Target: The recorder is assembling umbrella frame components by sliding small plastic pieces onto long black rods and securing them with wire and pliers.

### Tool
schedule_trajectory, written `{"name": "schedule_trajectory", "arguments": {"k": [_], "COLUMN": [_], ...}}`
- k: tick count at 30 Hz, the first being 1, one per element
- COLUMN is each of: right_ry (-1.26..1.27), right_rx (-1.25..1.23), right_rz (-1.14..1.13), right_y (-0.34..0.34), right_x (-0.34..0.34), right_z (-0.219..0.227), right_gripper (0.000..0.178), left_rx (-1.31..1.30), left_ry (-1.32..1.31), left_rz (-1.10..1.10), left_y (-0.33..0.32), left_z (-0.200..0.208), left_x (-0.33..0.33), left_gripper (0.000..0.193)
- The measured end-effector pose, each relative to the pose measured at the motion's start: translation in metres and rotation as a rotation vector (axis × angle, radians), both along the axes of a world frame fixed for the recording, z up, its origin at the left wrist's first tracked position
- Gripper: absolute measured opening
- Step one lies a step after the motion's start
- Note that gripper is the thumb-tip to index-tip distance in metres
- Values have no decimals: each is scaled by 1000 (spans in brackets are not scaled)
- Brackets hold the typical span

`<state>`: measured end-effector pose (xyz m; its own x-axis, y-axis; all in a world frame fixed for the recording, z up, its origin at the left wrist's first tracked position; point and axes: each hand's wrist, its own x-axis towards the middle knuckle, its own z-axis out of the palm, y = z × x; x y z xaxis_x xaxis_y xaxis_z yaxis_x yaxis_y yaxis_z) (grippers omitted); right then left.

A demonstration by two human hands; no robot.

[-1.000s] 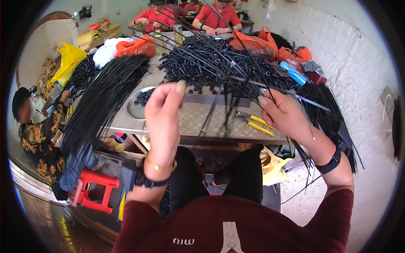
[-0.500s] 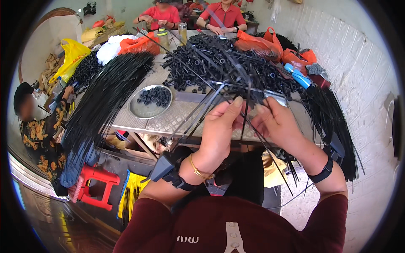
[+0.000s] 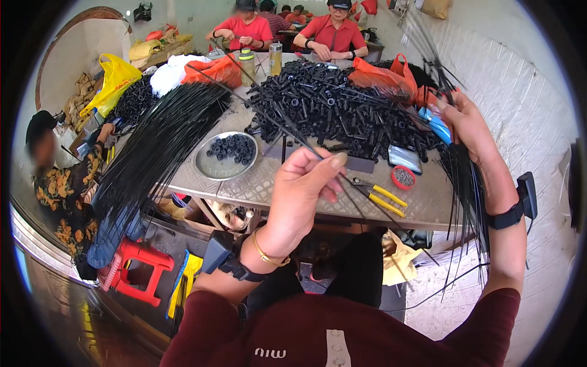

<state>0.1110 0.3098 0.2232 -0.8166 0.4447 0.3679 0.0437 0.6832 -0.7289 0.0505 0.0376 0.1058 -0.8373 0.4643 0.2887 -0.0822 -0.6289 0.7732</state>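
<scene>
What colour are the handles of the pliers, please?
The handles are yellow; the head view shows them best.

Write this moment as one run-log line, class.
left grip: pinching thin black rods; right grip: holding thin black rod bundle; round silver metal tray: black ring-shaped parts; yellow-handled pliers: unheld

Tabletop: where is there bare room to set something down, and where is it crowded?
On the table, one bare patch shows between the metal plate and the left hand; another, right of the yellow-handled pliers, in front of the red dish. Behind these, piled black parts crowd the middle; a black strand bundle crowds the left.
</scene>
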Motion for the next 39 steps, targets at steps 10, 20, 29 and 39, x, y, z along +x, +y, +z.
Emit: {"name": "schedule_trajectory", "arguments": {"k": [10, 20, 29, 39], "right_ry": [-339, -265, -325, -824], "right_rx": [-198, 1, -225, -905], "right_rz": [474, 557, 718, 676], "right_y": [-120, -123, -122, -79], "right_x": [27, 26, 57, 95], "right_z": [-36, -55, -69, -191], "right_gripper": [15, 13, 19, 46], "left_rx": [47, 131, -135, -690], "left_ry": [44, 387, 427, 340], "left_rz": [-5, 978, -175, -189], "left_y": [20, -77, -31, 18], "left_z": [10, 18, -12, -140], "left_x": [5, 18, 5, 23], "left_gripper": [12, 56, 73, 43]}}
